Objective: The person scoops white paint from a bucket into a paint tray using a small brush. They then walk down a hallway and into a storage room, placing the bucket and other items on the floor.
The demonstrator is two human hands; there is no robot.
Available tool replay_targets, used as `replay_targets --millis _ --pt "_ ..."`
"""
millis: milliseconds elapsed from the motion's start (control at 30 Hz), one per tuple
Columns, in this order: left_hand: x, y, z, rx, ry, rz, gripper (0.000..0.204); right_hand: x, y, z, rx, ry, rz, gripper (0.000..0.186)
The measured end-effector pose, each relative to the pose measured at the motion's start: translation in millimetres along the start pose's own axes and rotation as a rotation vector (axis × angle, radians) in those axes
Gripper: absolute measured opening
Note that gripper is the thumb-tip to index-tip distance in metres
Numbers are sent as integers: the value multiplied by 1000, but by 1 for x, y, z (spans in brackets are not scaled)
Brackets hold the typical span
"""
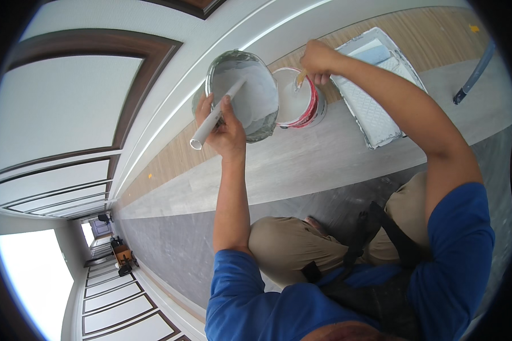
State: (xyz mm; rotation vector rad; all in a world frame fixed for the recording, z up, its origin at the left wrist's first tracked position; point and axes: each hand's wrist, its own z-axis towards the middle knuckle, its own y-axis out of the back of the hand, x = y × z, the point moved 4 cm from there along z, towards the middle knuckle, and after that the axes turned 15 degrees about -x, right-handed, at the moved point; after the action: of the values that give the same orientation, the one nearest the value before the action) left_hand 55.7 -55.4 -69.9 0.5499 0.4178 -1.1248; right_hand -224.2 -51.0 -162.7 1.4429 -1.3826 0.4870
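Observation:
My left hand (224, 128) is closed around a pale hollow tube (210, 122) at the near left side of a paint-smeared bucket (261, 128). The tube's far end reaches into the white paint inside. Whether the fingers also touch the bucket's rim, I cannot tell. To the right stands a smaller white and red paint bucket (310, 116), partly filled with white paint. Above its far right rim, my right hand (318, 61) grips the wooden handle of a paintbrush (300, 81). The brush head points down into this bucket.
A paint tray (375, 122) lies right of the buckets, with a pale blue roller (375, 55) in it. A dark blue-grey pole (475, 71) is at the far right. A white panelled wall (85, 102) with brown trim runs along the left. My bent knees (284, 241) are close below.

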Motion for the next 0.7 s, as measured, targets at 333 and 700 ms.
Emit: replay_targets --millis 333,700 --pt "-4 -4 -3 3 -75 2 30 -5 -48 -26 -135 -66 354 20" --pt "-21 -9 0 48 -157 79 29 5 -38 -37 -148 -18 311 22"
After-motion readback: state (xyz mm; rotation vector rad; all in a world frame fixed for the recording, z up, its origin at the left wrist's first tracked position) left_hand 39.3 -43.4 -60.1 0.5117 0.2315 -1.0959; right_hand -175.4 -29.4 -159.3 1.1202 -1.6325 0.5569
